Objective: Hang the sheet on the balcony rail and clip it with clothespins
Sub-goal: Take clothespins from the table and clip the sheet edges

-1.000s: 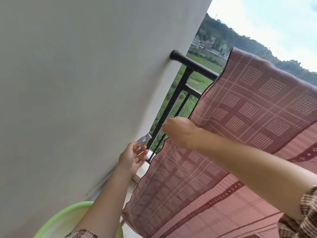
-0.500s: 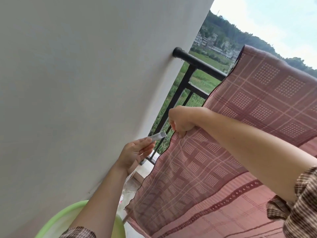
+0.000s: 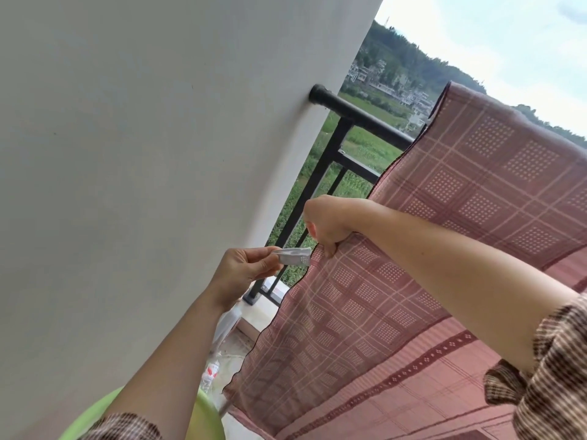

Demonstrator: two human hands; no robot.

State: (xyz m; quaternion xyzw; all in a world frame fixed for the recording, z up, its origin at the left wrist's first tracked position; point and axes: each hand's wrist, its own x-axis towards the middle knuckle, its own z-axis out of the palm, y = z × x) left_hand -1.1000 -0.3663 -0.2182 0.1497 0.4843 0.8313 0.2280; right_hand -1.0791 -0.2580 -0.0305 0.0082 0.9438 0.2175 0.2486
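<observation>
My right hand (image 3: pixel 327 223) grips the left edge of a reddish-pink checked sheet (image 3: pixel 476 192), fingers curled round the fabric. The sheet is draped over the black balcony rail (image 3: pixel 359 117) and hangs down on my side. My left hand (image 3: pixel 244 271) pinches a pale grey clothespin (image 3: pixel 293 256) between thumb and fingertips, its tip just beside the sheet's edge. A white wall (image 3: pixel 143 169) stands left; a green basin (image 3: pixel 206 417) shows below my left arm.
</observation>
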